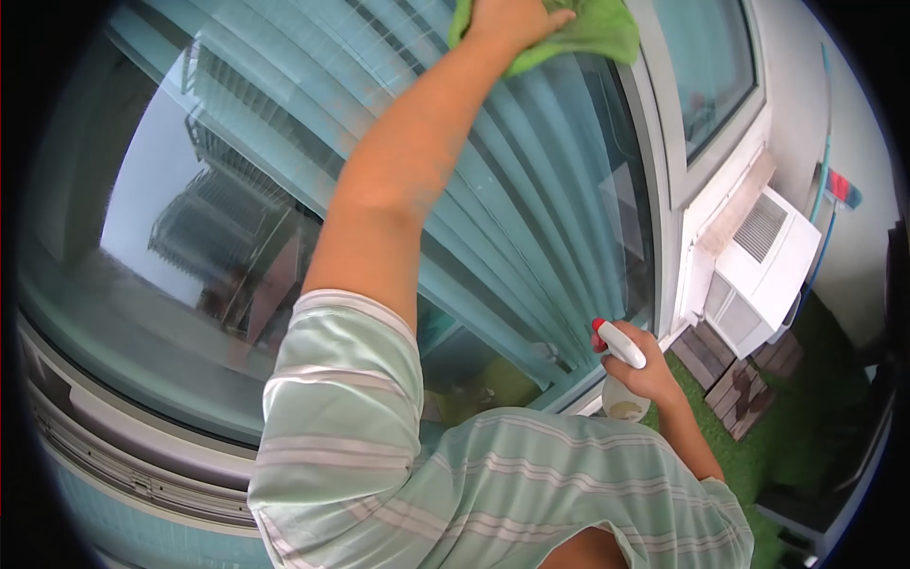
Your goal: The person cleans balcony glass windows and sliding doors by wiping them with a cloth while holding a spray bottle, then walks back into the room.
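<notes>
At the top edge, my left hand [512, 21] presses a green cloth [592, 38] against the window pane [512, 237]. Its thumb sticks out to the right over the cloth; the fingertips lie outside the picture. Lower right, my right hand [646, 365] is wrapped round the neck of a spray bottle [626, 403] with a white trigger head and a red nozzle pointing left. The bottle's clear body hangs below the hand, near the window's bottom frame.
Behind the glass hang pale blue vertical blinds [540, 190]; buildings reflect on the left. A white window frame [671, 218] runs down the right. Beyond it are a white boxy unit [763, 270], wooden deck tiles [739, 398], green turf [758, 465] and a brush with a blue pole [842, 190].
</notes>
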A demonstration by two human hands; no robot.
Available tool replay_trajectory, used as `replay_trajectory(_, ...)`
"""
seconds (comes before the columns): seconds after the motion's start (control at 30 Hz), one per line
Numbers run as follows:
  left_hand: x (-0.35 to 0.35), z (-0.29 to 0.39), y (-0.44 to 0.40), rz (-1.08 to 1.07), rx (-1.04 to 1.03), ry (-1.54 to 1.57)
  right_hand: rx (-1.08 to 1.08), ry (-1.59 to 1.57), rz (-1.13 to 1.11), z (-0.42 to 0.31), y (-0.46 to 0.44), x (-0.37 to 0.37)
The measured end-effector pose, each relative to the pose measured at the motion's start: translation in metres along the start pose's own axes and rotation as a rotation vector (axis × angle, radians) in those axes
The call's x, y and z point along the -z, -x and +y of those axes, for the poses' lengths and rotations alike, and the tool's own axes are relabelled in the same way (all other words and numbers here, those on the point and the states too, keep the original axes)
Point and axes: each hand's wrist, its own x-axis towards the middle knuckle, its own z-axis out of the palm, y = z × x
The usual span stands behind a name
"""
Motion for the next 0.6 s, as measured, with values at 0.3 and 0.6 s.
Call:
replay_trajectory(0.3, -0.088, 0.341, 0.42, -1.113, 0.941, 2.284, -0.219, 0.129, 0.246, 0.031, 0.123, -0.022)
replay_trajectory(0.6, -0.012, 0.209, 0.624, -1.456, 0.705, 1.795, -0.287, 0.124, 0.229, 0.033, 0.186, -0.121)
